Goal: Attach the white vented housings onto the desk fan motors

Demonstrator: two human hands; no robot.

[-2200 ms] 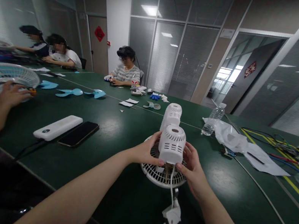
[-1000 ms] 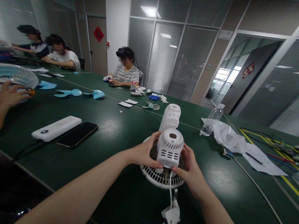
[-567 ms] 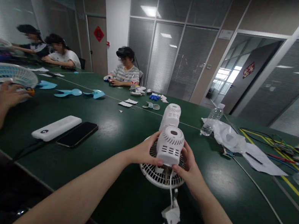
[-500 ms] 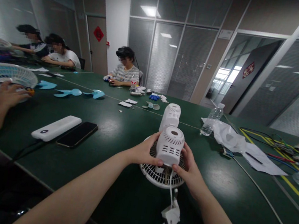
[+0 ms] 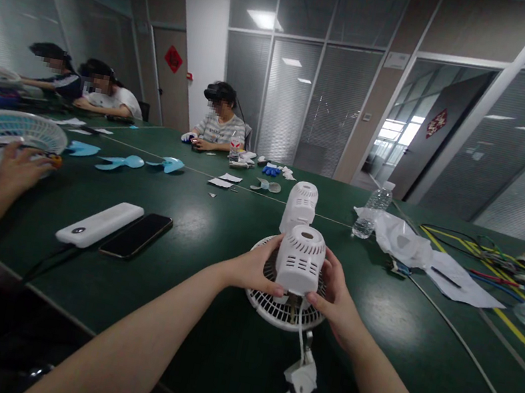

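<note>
Between my two hands is a white fan motor cover (image 5: 300,261) with slots in its side and a dark round spot on top. My left hand (image 5: 257,267) grips its left side, thumb at the lower front edge. On the other side my right hand (image 5: 332,297) holds it the same way. Below it a white fan grille (image 5: 269,303) lies face down on the table. From under the cover a white cord runs to a white clip-like piece (image 5: 302,374) near me. A second white slotted housing (image 5: 301,202) stands just behind.
On the green table (image 5: 214,242) lie a white power bank (image 5: 100,223), a phone (image 5: 136,235) and blue fan blades (image 5: 120,162). A bottle (image 5: 372,209), plastic bag and cables are at right. At left a co-worker's hand (image 5: 18,167) touches another grille. Other people sit farther back.
The motor cover has shifted slightly to the right and tilted a little in my hands. The co-worker's hand at left has moved slightly.
</note>
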